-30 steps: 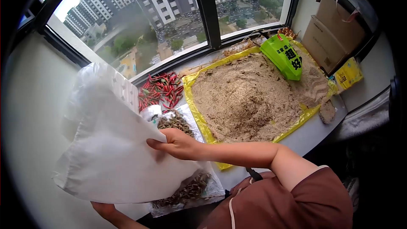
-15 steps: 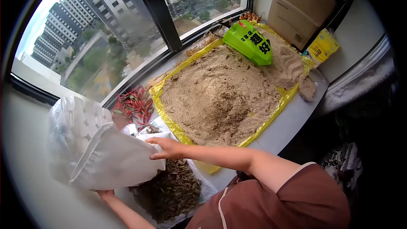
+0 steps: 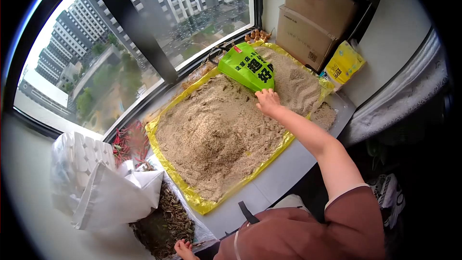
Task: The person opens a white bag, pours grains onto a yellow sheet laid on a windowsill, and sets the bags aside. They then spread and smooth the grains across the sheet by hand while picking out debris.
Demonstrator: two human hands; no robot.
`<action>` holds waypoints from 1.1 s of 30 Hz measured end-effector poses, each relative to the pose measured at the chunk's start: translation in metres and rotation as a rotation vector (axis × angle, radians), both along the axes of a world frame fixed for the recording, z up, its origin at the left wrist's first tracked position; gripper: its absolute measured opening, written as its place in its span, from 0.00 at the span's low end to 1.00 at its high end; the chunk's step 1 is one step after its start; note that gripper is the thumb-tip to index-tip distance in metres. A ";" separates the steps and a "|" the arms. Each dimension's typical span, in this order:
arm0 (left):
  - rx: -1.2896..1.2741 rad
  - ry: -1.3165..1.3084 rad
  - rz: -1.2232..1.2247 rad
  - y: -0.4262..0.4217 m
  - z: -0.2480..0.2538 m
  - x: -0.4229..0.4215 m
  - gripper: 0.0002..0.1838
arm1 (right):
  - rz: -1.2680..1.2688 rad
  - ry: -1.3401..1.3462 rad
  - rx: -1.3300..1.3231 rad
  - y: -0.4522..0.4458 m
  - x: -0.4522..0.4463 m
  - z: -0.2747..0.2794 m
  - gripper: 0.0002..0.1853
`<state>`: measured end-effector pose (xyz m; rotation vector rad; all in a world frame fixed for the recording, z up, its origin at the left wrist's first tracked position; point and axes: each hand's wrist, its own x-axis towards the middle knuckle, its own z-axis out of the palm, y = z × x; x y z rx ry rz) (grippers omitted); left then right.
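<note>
My right hand [image 3: 268,102] reaches across a heap of pale brown, grain-like material [image 3: 216,125]. Its fingers are closed at the lower edge of a bright green bag [image 3: 246,66] with black lettering, which lies at the far side of the heap. Low in the view, my left hand [image 3: 185,249] holds nothing I can see, its fingers loosely bent and apart. It is beside dark dried pods [image 3: 175,214] on a white plastic sheet. A white sack [image 3: 118,197] leans over the far part of the pods, with neither hand on it.
Yellow plastic sheeting [image 3: 204,207] lies under the heap. Red chillies [image 3: 132,142] lie by the window, near a plastic-wrapped pack [image 3: 86,156]. Cardboard boxes [image 3: 303,36] and a yellow packet [image 3: 345,64] stand at the back right. Onion-like bulbs [image 3: 257,35] sit in the far corner.
Both hands have let go of the white sack, which now rests at the left. My right hand has moved across to the green bag; my left has come back beside the pods. The view has shifted.
</note>
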<state>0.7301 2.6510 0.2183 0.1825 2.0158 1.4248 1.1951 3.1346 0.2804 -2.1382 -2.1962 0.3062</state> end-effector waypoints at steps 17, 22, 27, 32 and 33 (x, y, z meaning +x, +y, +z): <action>-0.658 0.253 -0.157 0.032 0.060 0.243 0.26 | -0.272 0.515 0.530 0.098 0.111 -0.110 0.08; -0.483 0.827 -0.491 0.109 0.062 0.236 0.29 | -0.160 0.812 0.686 0.087 0.148 -0.013 0.06; -0.334 1.115 -0.751 0.224 0.012 0.210 0.38 | -0.226 1.028 0.550 0.061 0.188 0.004 0.08; -0.281 1.205 -0.775 0.324 -0.064 0.184 0.48 | -0.283 1.374 0.622 0.000 0.196 0.046 0.07; -0.299 1.199 -0.805 0.342 -0.072 0.188 0.49 | -0.339 1.459 0.603 -0.018 0.188 0.059 0.09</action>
